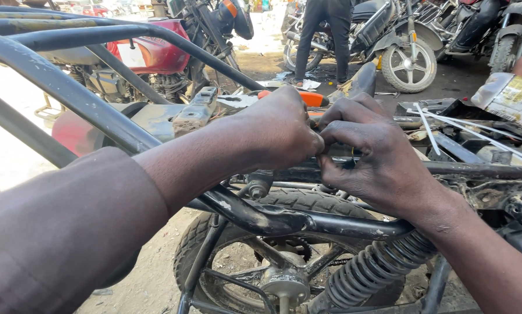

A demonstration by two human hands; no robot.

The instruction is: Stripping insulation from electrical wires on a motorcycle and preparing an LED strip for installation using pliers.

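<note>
Both hands meet over the stripped rear frame of a motorcycle, fingertips touching each other. Left hand curled shut, knuckles up, pinching something small against the frame rail; what it pinches is hidden by the fingers. Right hand also closed, fingers bent inward, a thin yellowish wire showing between them. Just beyond the left hand, pliers with orange handles lie on the frame, metal jaws pointing away to the left. Under both hands: black tube of the rear carrier rack, then the rear tyre and chain sprocket. Below the right wrist, a coiled shock absorber spring, tilted. Right of the right hand, loose white cable ties across greasy parts. Far beyond, parked motorcycles and a person's dark-trousered legs standing on dirt ground.
</note>
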